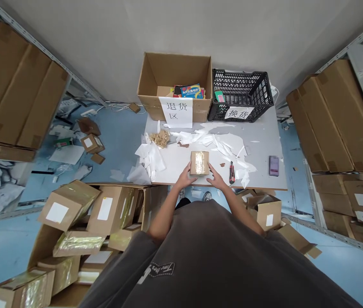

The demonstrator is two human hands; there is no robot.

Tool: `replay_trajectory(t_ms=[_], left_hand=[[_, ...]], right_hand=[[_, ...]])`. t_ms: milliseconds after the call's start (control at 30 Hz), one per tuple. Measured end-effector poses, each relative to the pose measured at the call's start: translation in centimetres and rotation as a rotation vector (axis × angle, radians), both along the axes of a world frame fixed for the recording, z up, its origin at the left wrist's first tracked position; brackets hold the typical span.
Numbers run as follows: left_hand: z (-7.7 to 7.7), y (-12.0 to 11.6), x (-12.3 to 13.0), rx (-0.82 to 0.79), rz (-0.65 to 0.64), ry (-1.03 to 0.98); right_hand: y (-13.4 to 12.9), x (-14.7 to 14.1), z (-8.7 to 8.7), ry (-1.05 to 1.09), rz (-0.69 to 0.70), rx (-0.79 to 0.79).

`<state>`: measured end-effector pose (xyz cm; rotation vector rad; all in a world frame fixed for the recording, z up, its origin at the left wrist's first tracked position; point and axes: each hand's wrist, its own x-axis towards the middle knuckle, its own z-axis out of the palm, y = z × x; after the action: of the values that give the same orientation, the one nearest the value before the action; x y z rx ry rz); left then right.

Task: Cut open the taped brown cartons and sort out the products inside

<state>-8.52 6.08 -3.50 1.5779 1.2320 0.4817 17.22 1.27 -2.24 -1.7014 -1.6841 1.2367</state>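
Observation:
A small cardboard box [199,163], with shiny tape along its top, is at the front of the white table [184,167]. My left hand [185,177] grips its left side and my right hand [216,177] its right side. Whether the box rests on the table or is slightly lifted, I cannot tell. Just right of my right hand lies a red and black box cutter [231,173]. Torn white paper [221,145] is scattered beyond the box, and crumpled brown paper [160,139] lies to the left.
At the table's back stand a large open carton [151,112] with colourful packages inside and a black plastic crate [261,100]. A phone-like dark slab [274,166] lies at right. Taped parcels [101,214] fill a big carton at my left; opened boxes [269,212] sit below right.

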Motion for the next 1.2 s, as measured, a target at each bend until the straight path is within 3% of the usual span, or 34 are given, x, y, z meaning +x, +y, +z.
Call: replay_trajectory(t_ms=[133,300,400,467,533,633,700,833,933,1000,1133,1200], left_hand=[[1.1,0.4,1.1,-0.025,0.096,0.063],[2.7,5.1,2.2,0.046,0.231,0.205],[1.5,6.6,3.5,-0.034,0.152,0.198],[0.1,6.4,4.3,-0.086,0.053,0.188],[-1.3,5.5,4.7,-0.089,0.008,0.172],[-2.6,3.4,4.0,-0.037,0.046,0.144],[-3.2,1.7,3.2,-0.006,0.040,0.122],[-3.5,-1.3,2.7,-0.037,-0.100,0.103],[-2.5,-2.0,3.0,-0.068,-0.074,0.133],[-1.1,-1.3,2.8,-0.072,-0.011,0.156],[2.1,2.0,2.1,0.008,0.172,0.193],[2.8,3.7,2.3,0.040,0.225,0.197]], right_hand=[[0.7,-1.3,1.0,-0.063,-0.049,0.048],[7.4,0.0,2.7,-0.234,-0.141,0.062],[10.7,-0.3,1.5,-0.257,-0.066,-0.038],[11.4,-0.8,0.2,-0.244,0.017,-0.112],[10.8,-1.0,-1.0,-0.220,0.055,-0.128],[8.2,0.0,-2.1,-0.148,0.030,-0.038],[5.9,0.9,-2.6,-0.112,0.014,0.004],[1.6,1.1,-3.4,-0.112,0.083,-0.065],[0.2,0.2,-2.9,-0.130,0.042,-0.065],[0.7,-0.1,-1.6,-0.152,-0.016,-0.038],[4.4,0.2,1.8,-0.196,-0.049,0.025],[6.7,-0.1,2.8,-0.220,-0.043,0.021]])
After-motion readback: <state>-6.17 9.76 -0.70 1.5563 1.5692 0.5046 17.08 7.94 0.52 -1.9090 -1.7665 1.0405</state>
